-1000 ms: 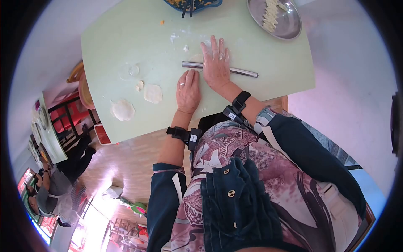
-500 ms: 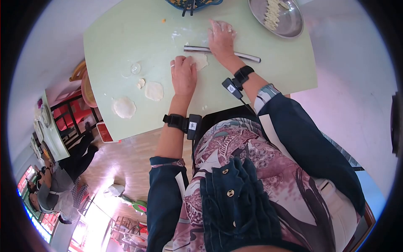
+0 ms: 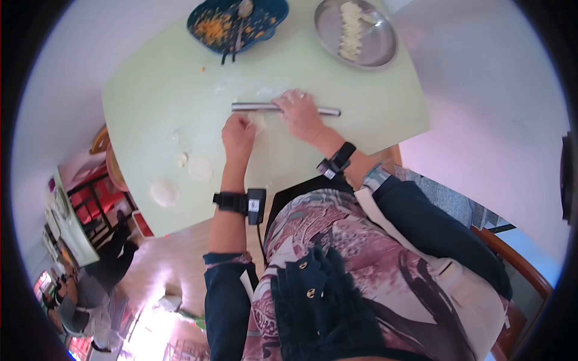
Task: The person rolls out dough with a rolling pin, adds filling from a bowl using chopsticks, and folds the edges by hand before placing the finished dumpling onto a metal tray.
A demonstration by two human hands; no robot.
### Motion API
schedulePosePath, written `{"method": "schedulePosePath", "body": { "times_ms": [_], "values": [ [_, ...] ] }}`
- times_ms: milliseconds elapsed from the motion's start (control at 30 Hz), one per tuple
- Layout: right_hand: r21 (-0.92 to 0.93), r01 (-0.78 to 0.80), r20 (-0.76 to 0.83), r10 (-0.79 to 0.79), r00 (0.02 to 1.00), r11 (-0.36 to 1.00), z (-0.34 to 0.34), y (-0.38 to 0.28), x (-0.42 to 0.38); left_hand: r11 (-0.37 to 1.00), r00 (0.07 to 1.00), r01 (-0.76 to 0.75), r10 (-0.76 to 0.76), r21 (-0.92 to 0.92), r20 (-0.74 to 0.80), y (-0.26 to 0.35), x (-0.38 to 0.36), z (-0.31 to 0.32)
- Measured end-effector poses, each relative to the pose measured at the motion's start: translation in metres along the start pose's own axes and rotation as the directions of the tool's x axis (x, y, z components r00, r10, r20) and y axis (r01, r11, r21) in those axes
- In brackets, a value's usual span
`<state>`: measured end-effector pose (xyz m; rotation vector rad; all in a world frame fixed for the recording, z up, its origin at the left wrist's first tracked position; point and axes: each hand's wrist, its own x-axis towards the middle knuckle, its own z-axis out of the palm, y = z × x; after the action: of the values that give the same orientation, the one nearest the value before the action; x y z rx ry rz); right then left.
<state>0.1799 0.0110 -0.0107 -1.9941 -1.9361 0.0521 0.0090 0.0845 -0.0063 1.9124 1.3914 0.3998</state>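
My left hand [image 3: 239, 137] is closed, its fingers pinching the near edge of a thin dough wrapper [image 3: 258, 122]. The wrapper lies on the pale green table beside a metal rolling pin [image 3: 328, 112]. Over the pin's middle, my right hand [image 3: 298, 117] is curved, fingers on the bar. To the left are a flat dough round [image 3: 200, 169], a second, paler round [image 3: 164, 192] and a small dough lump [image 3: 183, 159]. A small clear round object [image 3: 174, 136] sits behind them, too faint to name.
A blue bowl [image 3: 278, 13] at the back holds orange-yellow filling, a spoon [image 3: 245, 8] and dark-ended chopsticks [image 3: 228, 55]. Back right, a metal plate [image 3: 385, 48] carries a row of folded dumplings [image 3: 350, 36]. Another person [image 3: 96, 295] is far left, beyond the table.
The view has shifted, bringing more of the bowl and plate in. My right hand has drawn back over the rolling pin, its fingers less stretched out. My left hand stays at the wrapper.
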Motion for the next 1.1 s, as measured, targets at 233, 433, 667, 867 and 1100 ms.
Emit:
{"method": "schedulePosePath", "body": {
  "times_ms": [233, 433, 667, 867, 1100],
  "values": [
    [0.288, -0.091, -0.022, 0.102, 0.995, 0.953, -0.011, -0.002, 0.002, 0.532, 0.909, 0.252, -0.416, -0.808, 0.009, 0.006, -0.019, -0.005],
    [0.278, 0.012, 0.02, -0.018, 1.0, 0.961, -0.003, -0.006, -0.004, 0.988, 0.989, -0.02, -0.002, -0.152, -0.148, -0.009, -0.055, -0.011],
    [0.214, 0.0, 0.057, -0.013, 0.998, 0.977, -0.003, -0.016, -0.006, 0.891, 0.918, -0.325, 0.377, 0.316, -0.12, 0.0, -0.058, -0.004],
    [0.169, -0.045, 0.085, 0.03, 0.996, 0.985, -0.004, -0.022, 0.01, 0.824, 0.898, -0.333, 0.425, 0.458, -0.113, -0.007, -0.058, 0.009],
    [-0.021, -0.123, -0.109, 0.12, 0.987, 0.992, 0.023, -0.05, 0.025, 0.798, 0.88, -0.348, 0.46, 0.493, -0.122, -0.013, -0.057, 0.009]
  ]
}}
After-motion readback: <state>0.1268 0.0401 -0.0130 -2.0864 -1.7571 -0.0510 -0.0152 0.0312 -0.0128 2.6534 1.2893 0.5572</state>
